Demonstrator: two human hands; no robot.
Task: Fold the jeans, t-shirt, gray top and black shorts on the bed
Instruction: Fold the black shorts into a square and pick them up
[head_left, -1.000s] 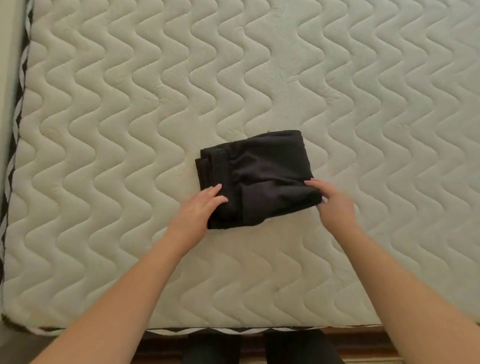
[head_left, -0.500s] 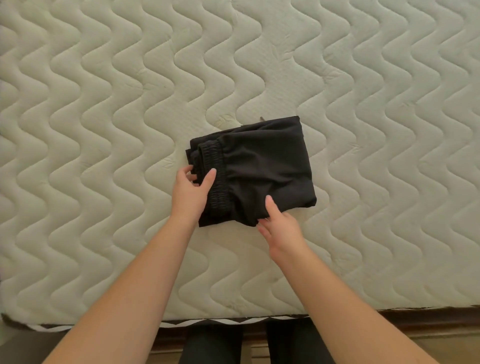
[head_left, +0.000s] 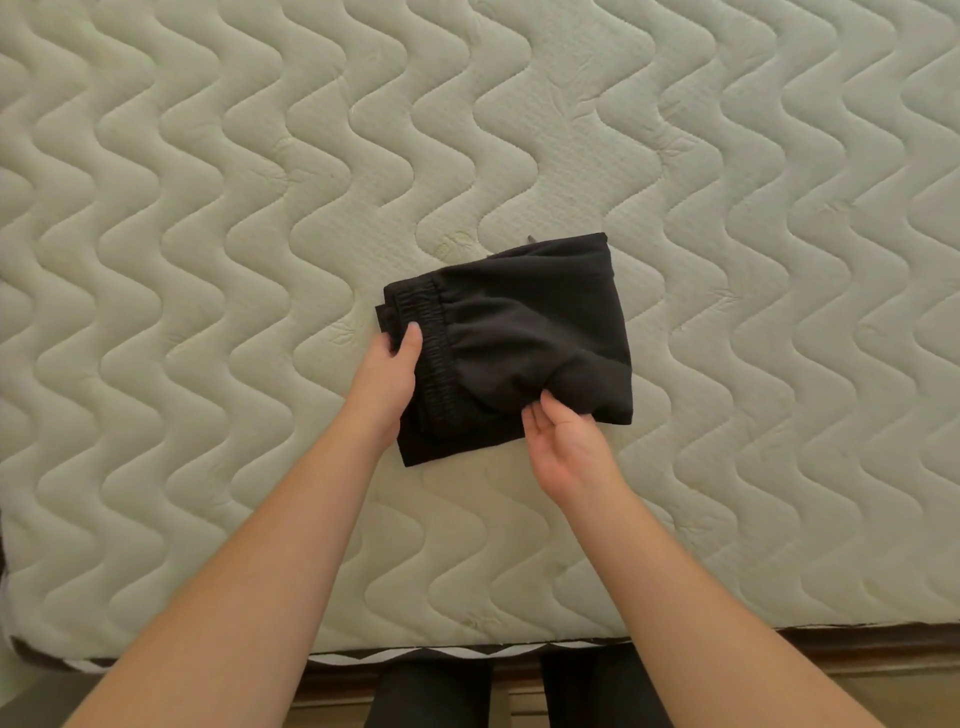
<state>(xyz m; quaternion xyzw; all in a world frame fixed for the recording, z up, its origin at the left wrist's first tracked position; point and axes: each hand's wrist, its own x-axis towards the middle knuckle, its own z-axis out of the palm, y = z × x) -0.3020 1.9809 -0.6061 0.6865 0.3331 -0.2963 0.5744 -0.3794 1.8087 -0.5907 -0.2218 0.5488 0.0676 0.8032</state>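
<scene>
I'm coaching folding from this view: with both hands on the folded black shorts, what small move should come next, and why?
Probably lift the bundle off the mattress. The black shorts are already a compact fold; the left hand grips the waistband edge, and the right hand, palm up, has fingers tucked under the near edge, which is bunched up.

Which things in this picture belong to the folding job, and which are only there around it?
Belonging to the job:
- black shorts, folded into a small bundle
- left hand, gripping the waistband end
- right hand, fingers tucked under the near edge
- mattress, the folding surface

Only there:
- wooden bed frame
- the person's dark-clothed legs
</scene>
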